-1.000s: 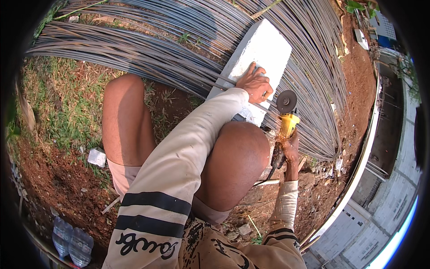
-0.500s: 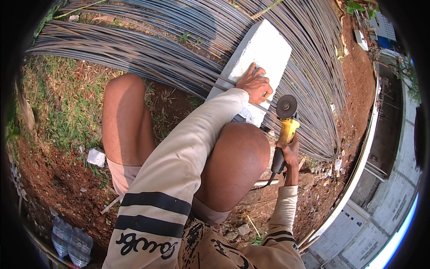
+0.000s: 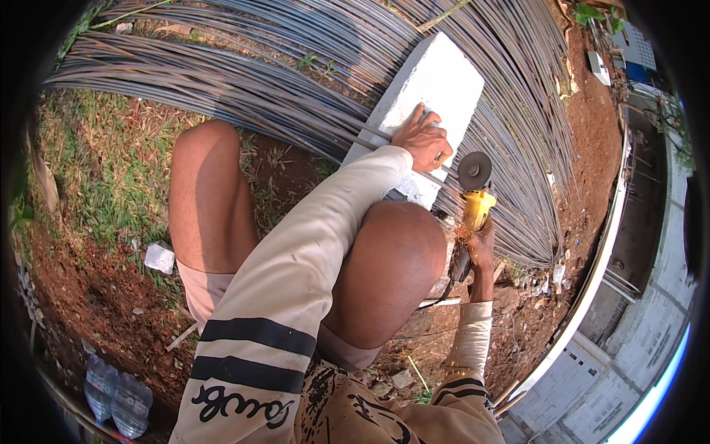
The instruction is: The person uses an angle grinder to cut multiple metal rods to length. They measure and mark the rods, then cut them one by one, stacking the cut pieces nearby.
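A yellow and black angle grinder point(image 3: 473, 213) is gripped around its body by my right hand point(image 3: 481, 243). Its round dark disc point(image 3: 474, 171) is at the steel rods that stick out past the right side of a white block point(image 3: 436, 85). Orange sparks stream from there down over the grinder and toward my right sleeve. My left hand point(image 3: 423, 142) has its fingers bent and presses the steel rods point(image 3: 370, 135) down on the block. Its palm side is hidden, along with the part of the rods beneath it.
Long bundles of steel rods point(image 3: 222, 74) sweep across the ground behind and right of the block. My bare knee point(image 3: 399, 244) is close to the block's near end. Plastic bottles point(image 3: 118, 396) lie at the lower left, and a small white chunk point(image 3: 159, 257) rests on the soil.
Sparks have appeared around the grinder and my right forearm. The grinder has shifted slightly, its disc a little higher in view. My left hand stays almost where it was.
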Available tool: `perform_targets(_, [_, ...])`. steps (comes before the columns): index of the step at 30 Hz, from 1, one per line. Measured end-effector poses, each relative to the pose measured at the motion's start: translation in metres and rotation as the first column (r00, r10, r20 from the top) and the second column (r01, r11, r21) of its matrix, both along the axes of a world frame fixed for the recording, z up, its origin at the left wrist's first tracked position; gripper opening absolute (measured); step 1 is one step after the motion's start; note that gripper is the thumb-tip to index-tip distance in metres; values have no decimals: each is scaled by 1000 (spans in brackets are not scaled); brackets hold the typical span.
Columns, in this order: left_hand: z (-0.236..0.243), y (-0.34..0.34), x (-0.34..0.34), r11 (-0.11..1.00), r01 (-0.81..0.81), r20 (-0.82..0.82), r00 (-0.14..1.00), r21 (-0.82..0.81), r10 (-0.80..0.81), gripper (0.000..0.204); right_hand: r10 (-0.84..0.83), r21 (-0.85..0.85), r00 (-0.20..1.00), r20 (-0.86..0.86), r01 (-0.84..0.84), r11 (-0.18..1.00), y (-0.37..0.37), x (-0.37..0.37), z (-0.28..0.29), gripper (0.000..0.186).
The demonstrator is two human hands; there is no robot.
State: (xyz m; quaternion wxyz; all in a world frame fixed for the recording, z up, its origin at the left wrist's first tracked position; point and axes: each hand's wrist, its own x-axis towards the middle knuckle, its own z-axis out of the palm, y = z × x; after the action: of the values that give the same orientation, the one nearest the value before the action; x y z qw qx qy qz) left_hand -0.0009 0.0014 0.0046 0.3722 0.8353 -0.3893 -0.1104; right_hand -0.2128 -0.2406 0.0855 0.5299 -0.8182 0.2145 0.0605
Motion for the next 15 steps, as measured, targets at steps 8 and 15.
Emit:
perform_targets(8, [6, 3, 0, 1000, 11, -19, 1000, 15, -11, 8, 39, -274, 980, -197, -93, 957, -1, 0, 13, 70])
perform_targets(15, [10, 2, 1, 999, 20, -54, 998, 36, -18, 11, 25, -42, 998, -61, -28, 999, -19, 0, -15, 81])
